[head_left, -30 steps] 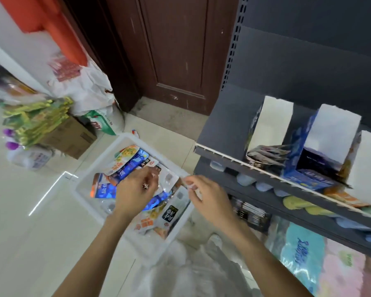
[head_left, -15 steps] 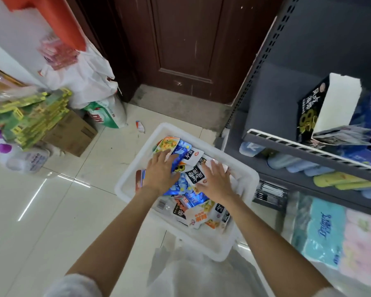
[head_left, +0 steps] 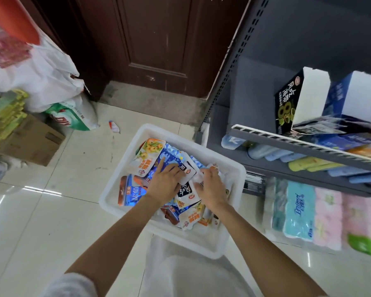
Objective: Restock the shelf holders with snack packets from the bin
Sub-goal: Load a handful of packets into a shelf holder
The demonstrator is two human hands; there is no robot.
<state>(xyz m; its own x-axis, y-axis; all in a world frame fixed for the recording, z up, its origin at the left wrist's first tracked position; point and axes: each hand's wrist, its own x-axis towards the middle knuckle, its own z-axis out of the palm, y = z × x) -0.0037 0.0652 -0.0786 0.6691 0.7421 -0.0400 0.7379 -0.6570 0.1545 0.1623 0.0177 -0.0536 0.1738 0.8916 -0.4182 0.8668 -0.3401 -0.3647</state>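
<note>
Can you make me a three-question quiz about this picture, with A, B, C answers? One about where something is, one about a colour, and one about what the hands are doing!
1. Where is the white bin?
A. On the tiled floor beside the grey shelf
B. On top of the shelf
C. On the cardboard box

2. What colour is the door behind the bin?
A. White
B. Dark brown
C. Green

3. What are the left hand and right hand doing?
A. Hanging at the person's sides
B. Holding the shelf rail
C. Both down in the bin on the snack packets

Answers:
1. A, the bin sits on the floor next to the shelf.
2. B, the panelled door is dark brown.
3. C, both hands rest among the packets.
</note>
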